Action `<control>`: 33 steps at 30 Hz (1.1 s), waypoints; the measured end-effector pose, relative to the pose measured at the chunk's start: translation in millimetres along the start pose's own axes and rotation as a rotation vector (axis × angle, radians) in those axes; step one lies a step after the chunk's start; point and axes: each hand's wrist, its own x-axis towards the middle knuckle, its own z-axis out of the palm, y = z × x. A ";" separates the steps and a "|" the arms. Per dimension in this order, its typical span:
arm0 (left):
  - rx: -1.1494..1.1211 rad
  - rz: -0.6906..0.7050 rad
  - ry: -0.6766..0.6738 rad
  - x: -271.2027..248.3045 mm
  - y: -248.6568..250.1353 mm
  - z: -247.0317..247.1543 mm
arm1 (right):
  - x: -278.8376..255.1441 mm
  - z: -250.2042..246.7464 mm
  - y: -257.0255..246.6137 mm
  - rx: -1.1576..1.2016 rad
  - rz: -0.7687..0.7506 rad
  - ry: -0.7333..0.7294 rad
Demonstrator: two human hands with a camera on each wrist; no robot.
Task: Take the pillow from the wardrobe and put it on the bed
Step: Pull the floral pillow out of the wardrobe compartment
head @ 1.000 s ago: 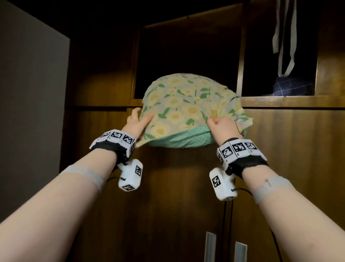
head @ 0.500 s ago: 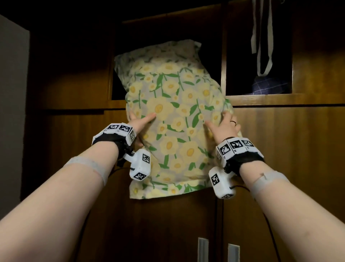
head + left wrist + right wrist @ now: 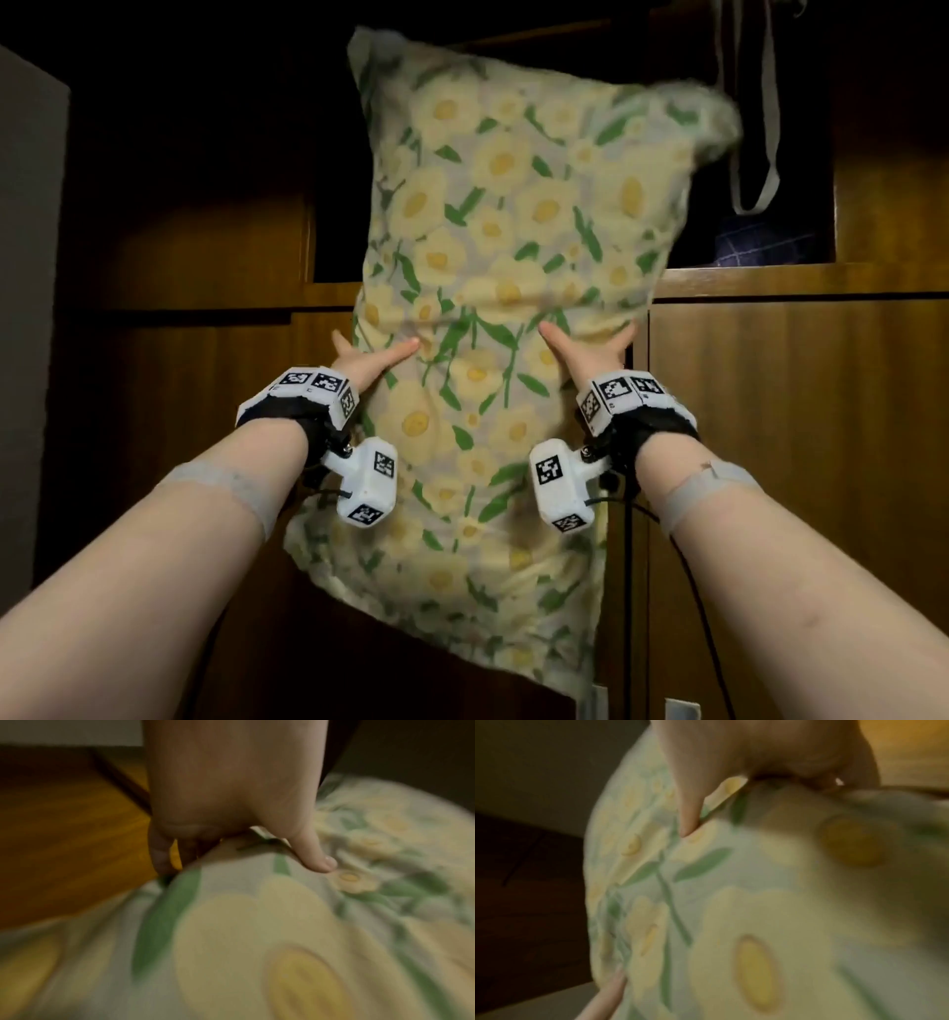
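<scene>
A long pillow (image 3: 493,288) in a yellow-flower, green-leaf cover hangs upright in front of the dark wooden wardrobe (image 3: 801,462). My left hand (image 3: 367,357) grips its left side at mid-height, thumb on the front and fingers behind. My right hand (image 3: 585,347) grips the right side the same way. The left wrist view shows my left hand (image 3: 231,833) pinching the pillow (image 3: 257,933), thumb pressed on the fabric. In the right wrist view my right hand (image 3: 757,770) holds the pillow (image 3: 757,902) alike. No bed is in view.
The open upper wardrobe compartment (image 3: 328,169) is dark behind the pillow. To its right, another compartment holds a checked dark cloth (image 3: 760,246) and a hanging grey strap (image 3: 755,128). Closed wardrobe doors lie below. A grey wall (image 3: 25,308) stands at left.
The pillow has come out of the compartment, unfolding from a bunched lump on the shelf edge to hang full length. Both hands kept their grip and the view has drawn nearer.
</scene>
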 end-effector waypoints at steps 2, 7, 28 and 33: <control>0.166 -0.024 -0.172 -5.8 -7.0 -4.7 | -3.0 3.7 14.2 -0.004 0.095 0.014; 0.312 0.005 -0.296 -23.3 -12.7 -17.4 | -23.5 6.5 33.0 -0.032 0.006 0.113; 0.381 -0.081 0.370 -61.6 -14.5 -162.5 | -85.2 143.1 4.7 -0.072 -0.070 -0.333; 0.371 -0.092 0.472 -62.0 -24.0 -175.0 | -88.5 179.2 9.1 -0.046 -0.049 -0.368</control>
